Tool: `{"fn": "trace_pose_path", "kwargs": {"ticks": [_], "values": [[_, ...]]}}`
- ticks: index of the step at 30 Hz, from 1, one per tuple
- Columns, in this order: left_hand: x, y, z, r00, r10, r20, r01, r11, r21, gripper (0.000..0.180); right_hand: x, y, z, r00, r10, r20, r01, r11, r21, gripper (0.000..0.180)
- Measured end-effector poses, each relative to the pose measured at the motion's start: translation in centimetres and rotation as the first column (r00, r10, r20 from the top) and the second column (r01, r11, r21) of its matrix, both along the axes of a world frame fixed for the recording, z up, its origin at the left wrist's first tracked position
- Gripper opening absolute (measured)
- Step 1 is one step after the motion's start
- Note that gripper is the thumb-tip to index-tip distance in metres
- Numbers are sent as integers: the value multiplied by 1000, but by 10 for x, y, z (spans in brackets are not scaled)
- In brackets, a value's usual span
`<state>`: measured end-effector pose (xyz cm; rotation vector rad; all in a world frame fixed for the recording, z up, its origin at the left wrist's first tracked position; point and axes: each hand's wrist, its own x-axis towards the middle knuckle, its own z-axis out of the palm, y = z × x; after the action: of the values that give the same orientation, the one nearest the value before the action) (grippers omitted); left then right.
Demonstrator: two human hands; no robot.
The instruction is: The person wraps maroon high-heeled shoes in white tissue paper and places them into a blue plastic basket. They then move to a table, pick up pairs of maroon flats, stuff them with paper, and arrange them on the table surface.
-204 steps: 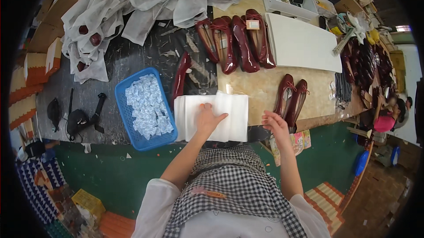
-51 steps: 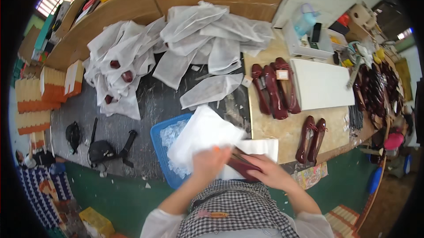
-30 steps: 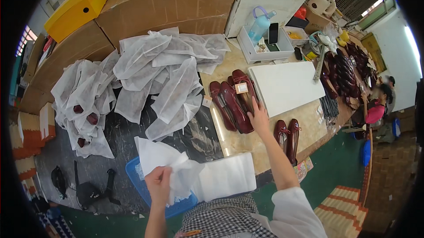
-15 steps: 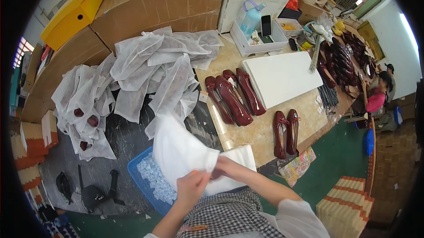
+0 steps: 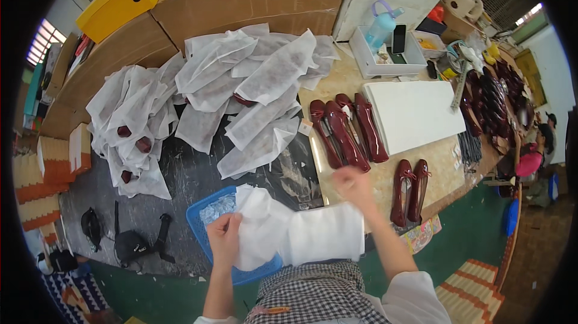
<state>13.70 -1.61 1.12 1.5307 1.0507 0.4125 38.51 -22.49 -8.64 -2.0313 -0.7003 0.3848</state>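
Observation:
My left hand (image 5: 224, 240) is closed on the edge of a thin white fabric bag (image 5: 259, 228), which lies spread over a blue plastic basket (image 5: 195, 219). Beside that bag, a folded stack of white bags (image 5: 328, 234) rests at the table's front edge. My right hand (image 5: 355, 185) is smeared by motion just in front of a group of glossy dark red flat shoes (image 5: 343, 137); whether it touches them cannot be made out. Small clear-blue packets (image 5: 218, 208) show in the basket. Another pair of dark red flats (image 5: 398, 194) stands to the right.
Filled translucent white bags (image 5: 247, 77) are heaped at the back left. A white board (image 5: 415, 116) lies behind the shoes. A white tray (image 5: 391, 68) holds a bottle and a phone. Black straps with a pouch (image 5: 129, 246) lie front left. Two people sit far right.
My hands have come apart. The right hand has moved forward toward the shoes; the left has shifted left with the bag's edge. The whole view has turned slightly.

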Motion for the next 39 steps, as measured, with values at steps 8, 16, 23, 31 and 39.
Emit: {"fn": "trace_pose_path", "kwargs": {"ticks": [8,16,23,31,39], "values": [[27,-21,-4,975,-184,-126,207,958,197,13,50,-17,-41,961,-84,262,126,982,-144,34],[27,-5,-39,942,-211,-259,321,790,522,8,-68,-45,116,922,361,-141,-382,910,-161,33],[-6,-32,-2,947,-268,-175,312,654,689,2,-106,73,81,312,175,-934,230,939,254,31],[3,20,-30,990,-1,143,-55,920,388,32,-126,131,70,790,435,-431,-218,857,466,25],[-9,49,-74,763,-345,-547,345,933,-106,57,0,40,-20,996,-54,73,47,994,95,37]]}}
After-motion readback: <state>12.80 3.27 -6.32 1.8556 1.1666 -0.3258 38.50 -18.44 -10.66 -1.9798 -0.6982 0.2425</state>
